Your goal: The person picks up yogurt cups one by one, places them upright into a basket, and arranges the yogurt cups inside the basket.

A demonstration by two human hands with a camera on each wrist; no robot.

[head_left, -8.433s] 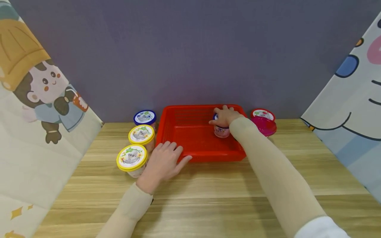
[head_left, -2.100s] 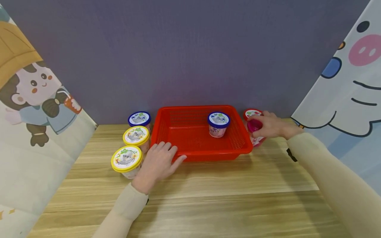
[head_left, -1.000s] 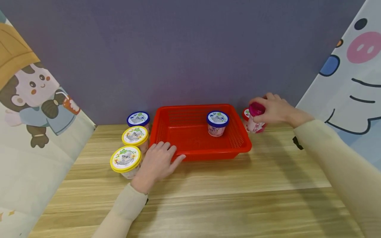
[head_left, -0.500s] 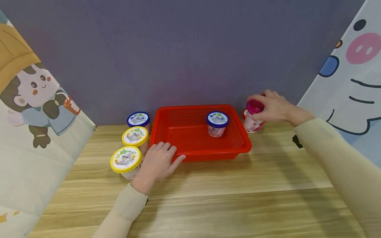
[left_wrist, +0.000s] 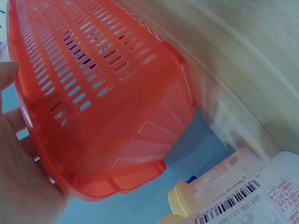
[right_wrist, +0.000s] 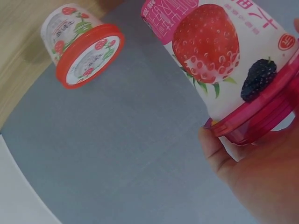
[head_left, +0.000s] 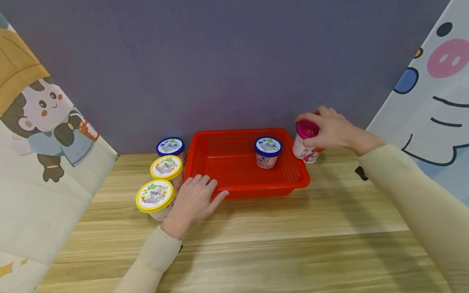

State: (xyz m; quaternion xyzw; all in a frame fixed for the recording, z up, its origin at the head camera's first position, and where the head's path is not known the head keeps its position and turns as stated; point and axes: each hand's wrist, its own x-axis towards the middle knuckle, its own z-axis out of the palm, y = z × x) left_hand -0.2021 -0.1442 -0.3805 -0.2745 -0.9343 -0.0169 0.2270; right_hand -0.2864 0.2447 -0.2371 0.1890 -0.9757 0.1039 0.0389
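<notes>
My right hand [head_left: 331, 132] pinches a yogurt cup [head_left: 302, 148] by its magenta lid, beside the back right corner of a red plastic basket [head_left: 238, 191]. In the right wrist view, the cup's side [right_wrist: 205, 51] shows a strawberry and a dark berry. My left hand [head_left: 194, 201] holds the front left corner of the basket; in the left wrist view its fingers pass behind the rim and the thumb lies outside. One blue-lidded cup [head_left: 267, 152] stands upright in the basket's right part. Behind the yogurt cup is a red-lidded cup [right_wrist: 88, 51], mostly hidden in the head view.
Left of the basket, two yellow-lidded cups [head_left: 155, 195] and a blue-lidded cup [head_left: 170, 145] stand in a row on the wooden table [head_left: 275, 244]. A grey wall [head_left: 234, 65] rises directly behind the basket. Printed cloths hang at both sides.
My right hand let go of the blue-lidded cup in the basket, then took the magenta-lidded yogurt cup, raised it and moved it left toward the basket. The left hand stayed at the basket's corner.
</notes>
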